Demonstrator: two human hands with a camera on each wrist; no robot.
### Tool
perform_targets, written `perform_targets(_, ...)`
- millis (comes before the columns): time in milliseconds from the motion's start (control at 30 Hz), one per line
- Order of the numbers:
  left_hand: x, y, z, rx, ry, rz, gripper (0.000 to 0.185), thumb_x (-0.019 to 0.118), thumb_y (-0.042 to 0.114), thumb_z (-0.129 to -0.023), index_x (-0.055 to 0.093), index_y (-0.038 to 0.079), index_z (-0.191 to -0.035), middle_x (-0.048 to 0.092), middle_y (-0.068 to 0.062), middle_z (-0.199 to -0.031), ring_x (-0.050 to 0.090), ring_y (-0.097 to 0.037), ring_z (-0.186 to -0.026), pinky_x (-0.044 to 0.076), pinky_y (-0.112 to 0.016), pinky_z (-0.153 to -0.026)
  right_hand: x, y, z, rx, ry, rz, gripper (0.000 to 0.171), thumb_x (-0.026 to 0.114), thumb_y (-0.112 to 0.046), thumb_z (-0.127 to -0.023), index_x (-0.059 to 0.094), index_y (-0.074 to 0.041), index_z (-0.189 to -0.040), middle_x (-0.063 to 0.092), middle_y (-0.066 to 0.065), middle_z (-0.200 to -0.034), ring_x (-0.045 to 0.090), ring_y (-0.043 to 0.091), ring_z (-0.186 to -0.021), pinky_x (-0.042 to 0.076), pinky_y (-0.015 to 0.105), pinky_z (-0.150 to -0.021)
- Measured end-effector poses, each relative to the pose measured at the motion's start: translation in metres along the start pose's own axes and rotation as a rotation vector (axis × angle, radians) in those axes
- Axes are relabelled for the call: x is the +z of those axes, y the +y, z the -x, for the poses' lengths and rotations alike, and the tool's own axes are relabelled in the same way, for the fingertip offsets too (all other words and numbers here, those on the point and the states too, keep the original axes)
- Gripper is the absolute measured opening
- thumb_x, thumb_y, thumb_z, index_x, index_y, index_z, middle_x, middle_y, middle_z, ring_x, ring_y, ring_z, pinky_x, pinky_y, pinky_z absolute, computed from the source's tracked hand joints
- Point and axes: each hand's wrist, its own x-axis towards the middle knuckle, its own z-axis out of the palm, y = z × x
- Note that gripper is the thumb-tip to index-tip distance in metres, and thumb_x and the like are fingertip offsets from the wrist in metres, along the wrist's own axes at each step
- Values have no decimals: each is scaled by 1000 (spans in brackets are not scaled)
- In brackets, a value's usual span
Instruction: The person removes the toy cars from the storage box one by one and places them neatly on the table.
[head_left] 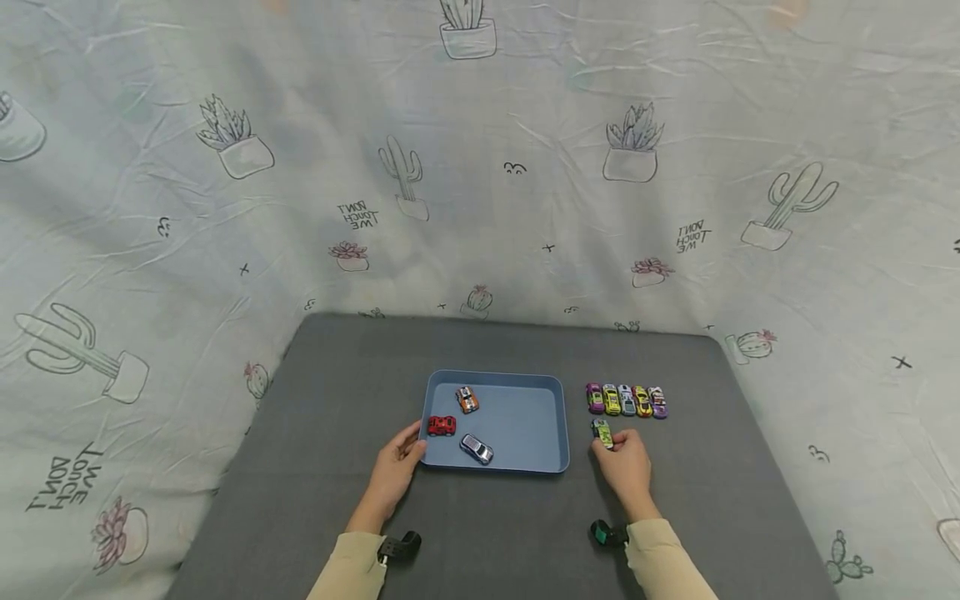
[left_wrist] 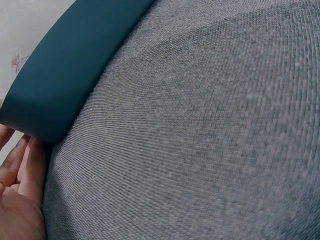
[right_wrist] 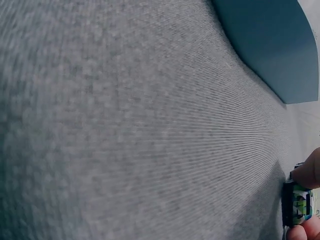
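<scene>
The right hand [head_left: 628, 463] pinches a small green die-cast toy car [head_left: 602, 432] on the grey table [head_left: 337, 400], its grip clamped across the flanks. It looks light, rigid, free-rolling; side-holding suits.

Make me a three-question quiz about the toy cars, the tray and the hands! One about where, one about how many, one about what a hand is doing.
1. Where is the red car?
A. inside the blue tray
B. in the row of cars
C. in the right hand

2. How many cars lie in the tray?
A. one
B. three
C. six

3. What is the right hand doing?
A. resting flat
B. pinching the green car
C. lifting the tray

Answers: 1 A, it sits by the tray's left wall. 2 B, red, orange car and silver car. 3 B, fingertips grip the green car on the grey table.
</scene>
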Motion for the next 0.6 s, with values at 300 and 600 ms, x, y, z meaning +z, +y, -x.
perform_targets(300,-1,1,-1,-9,-9,17,46,61,22,-98,50,16,-142,55,-10,-135,50,-24,-125,42,-42,-102,-2,3,-1,-20,-21,1,41,74,-38,-85,57,-3,-100,56,10,-85,52,26,-74,39,39,-65)
perform_targets(600,-1,-1,-1,5,-11,14,47,60,21,-98,48,11,-143,54,-14,-136,50,-28,-126,43,-41,-100,-2,3,-1,-22,-42,5,45,73,-40,-85,59,-3,-104,56,10,-87,52,27,-76,39,40,-66)
